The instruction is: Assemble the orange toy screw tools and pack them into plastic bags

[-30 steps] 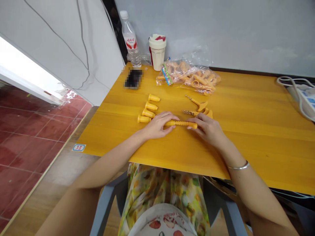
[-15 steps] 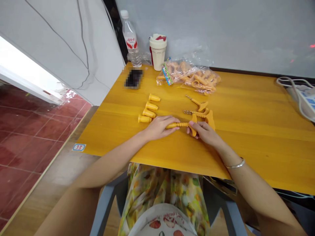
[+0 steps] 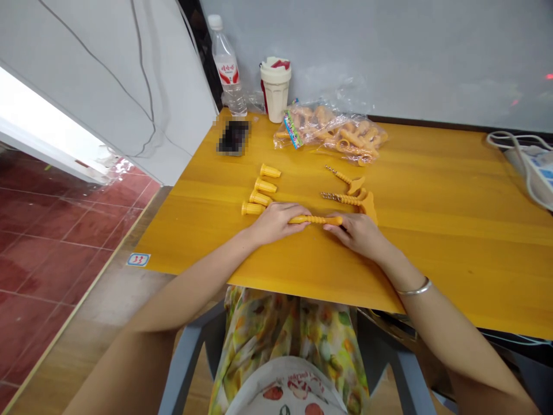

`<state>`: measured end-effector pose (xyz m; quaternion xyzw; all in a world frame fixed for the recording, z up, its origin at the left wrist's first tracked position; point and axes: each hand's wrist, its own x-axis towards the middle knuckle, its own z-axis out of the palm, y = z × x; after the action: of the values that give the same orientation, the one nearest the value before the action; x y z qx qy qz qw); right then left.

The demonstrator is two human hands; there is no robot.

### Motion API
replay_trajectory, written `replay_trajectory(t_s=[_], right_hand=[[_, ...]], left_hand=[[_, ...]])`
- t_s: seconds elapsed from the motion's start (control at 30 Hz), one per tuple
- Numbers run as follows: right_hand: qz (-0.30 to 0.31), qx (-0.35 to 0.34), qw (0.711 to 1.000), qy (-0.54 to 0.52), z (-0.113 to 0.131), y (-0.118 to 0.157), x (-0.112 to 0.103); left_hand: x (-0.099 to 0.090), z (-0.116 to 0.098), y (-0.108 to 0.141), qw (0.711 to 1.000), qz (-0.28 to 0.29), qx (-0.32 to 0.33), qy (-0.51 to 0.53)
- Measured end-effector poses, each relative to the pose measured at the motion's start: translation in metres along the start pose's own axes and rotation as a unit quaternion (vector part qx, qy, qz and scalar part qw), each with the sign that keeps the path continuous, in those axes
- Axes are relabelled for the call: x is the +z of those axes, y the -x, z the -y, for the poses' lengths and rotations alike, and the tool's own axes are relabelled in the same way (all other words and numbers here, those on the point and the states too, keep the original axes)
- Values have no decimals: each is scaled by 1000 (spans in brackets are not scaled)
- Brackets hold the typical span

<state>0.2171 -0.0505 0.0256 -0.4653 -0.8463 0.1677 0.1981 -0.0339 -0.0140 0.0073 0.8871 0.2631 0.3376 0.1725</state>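
Note:
A yellow corkscrew (image 3: 318,219) lies level between my hands, its T-shaped handle seen nearly edge-on at the right end. My left hand (image 3: 279,223) is closed around its yellow cap (image 3: 298,219), which covers the tip; the metal spiral is hidden. At the handle, my right hand (image 3: 356,231) is closed with thumb and fingers against it. Just beyond the right hand lie more uncapped corkscrews (image 3: 345,199) with bare metal spirals pointing left. Several loose yellow caps (image 3: 265,184) form a column beyond my left hand.
A clear bag (image 3: 332,132) of orange-yellow parts lies at the back of the wooden table (image 3: 432,230). Behind the caps are a blurred phone (image 3: 234,137), a water bottle (image 3: 227,69) and a cream cup (image 3: 276,89). A white cable (image 3: 516,138) lies at far right.
The held corkscrew's handle has turned from broadside to nearly edge-on. My right fingers have shifted their hold on it, while my left hand stays at the cap.

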Motion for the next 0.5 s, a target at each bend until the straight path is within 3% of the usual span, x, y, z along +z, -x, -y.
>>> replay_trajectory(t_s=[0.07,0.17,0.27,0.33,0.4,0.5], right_hand=[[48,63,992,-96,7,-1,0],[105,167,951,-237,17,-2,0],[84,211,935,-273,17,-2,-2],[3,185,955,-230,11,-2,-3],[-77,110,980,-144,5,-2,-5],[-80,-7,997,-15,-1,-1,-8]], left_hand=[[-1,0,0,999,7,25,-25],[0,-3,-1,998,4,43,-45],[2,-4,-2,999,-7,27,-27],[2,-3,-3,1000,-10,1,4],[2,-1,-3,999,-16,-27,31],[1,2,-2,998,-23,-43,41]])
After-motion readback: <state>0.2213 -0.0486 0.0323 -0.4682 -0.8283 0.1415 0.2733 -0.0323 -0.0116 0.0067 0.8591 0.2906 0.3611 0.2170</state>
